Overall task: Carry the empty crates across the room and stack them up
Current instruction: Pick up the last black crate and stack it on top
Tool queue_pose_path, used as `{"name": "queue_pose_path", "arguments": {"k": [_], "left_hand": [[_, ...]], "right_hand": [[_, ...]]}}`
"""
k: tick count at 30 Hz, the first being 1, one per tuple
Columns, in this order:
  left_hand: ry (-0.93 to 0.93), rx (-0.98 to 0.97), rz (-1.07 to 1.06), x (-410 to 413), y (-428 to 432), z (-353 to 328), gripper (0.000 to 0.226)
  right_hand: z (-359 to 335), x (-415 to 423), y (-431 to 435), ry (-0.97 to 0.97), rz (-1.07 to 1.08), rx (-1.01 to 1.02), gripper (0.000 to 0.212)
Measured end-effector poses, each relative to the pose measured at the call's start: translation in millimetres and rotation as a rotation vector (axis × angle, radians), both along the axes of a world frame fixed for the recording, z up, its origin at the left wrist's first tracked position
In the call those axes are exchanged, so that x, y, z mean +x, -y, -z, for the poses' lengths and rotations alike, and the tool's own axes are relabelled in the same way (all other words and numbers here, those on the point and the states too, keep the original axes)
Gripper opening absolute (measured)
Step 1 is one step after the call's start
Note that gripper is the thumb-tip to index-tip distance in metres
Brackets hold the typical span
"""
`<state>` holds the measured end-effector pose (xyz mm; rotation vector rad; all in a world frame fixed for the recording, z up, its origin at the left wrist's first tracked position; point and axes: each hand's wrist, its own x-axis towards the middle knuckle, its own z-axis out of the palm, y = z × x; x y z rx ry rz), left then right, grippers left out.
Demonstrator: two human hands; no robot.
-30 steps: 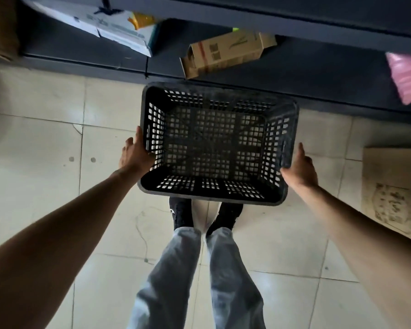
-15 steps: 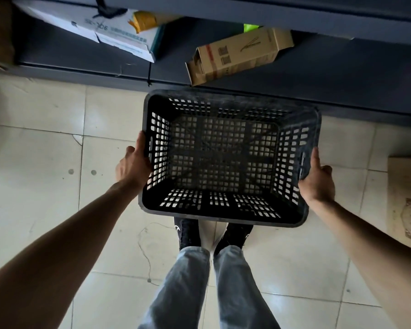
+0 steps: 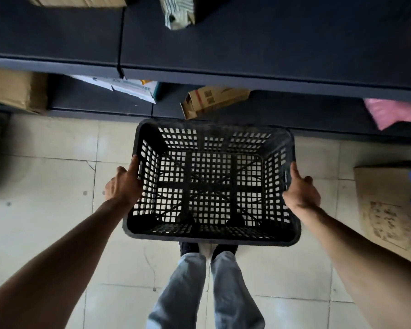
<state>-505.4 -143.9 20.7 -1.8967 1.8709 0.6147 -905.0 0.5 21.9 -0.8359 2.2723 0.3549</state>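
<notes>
One head-worn wide view looks steeply down, close above the floor [image 3: 45,222] before dark shelving [image 3: 271,55].

— What was under the held crate [image 3: 211,186]?
— A pale tiled floor [image 3: 57,210], with flat cardboard [image 3: 384,205] lying right of the right hand [image 3: 300,192].
— And beyond the grip?
— A dark shelf [image 3: 271,43]; on its lower board lay a brown carton [image 3: 214,100], a white box [image 3: 128,87] and a pink bag [image 3: 389,112].
</notes>
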Motion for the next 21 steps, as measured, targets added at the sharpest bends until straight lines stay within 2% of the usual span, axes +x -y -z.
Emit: {"name": "queue_pose_path", "arguments": {"k": [10, 15, 21], "left_hand": [[-0.006, -0.004, 0.057, -21, 0, -172, 0.070], [-0.103, -0.032, 0.127, -37, 5, -264, 0.070], [-0.127, -0.064, 0.268, -61, 6, -352, 0.079]], "right_hand": [[-174, -10, -31, -0.009, 0.057, -0.015, 0.086], [-263, -15, -52, -0.017, 0.136, -0.030, 0.081], [-353, -15, -95, 0.004, 0.281, -0.115, 0.080]]}}
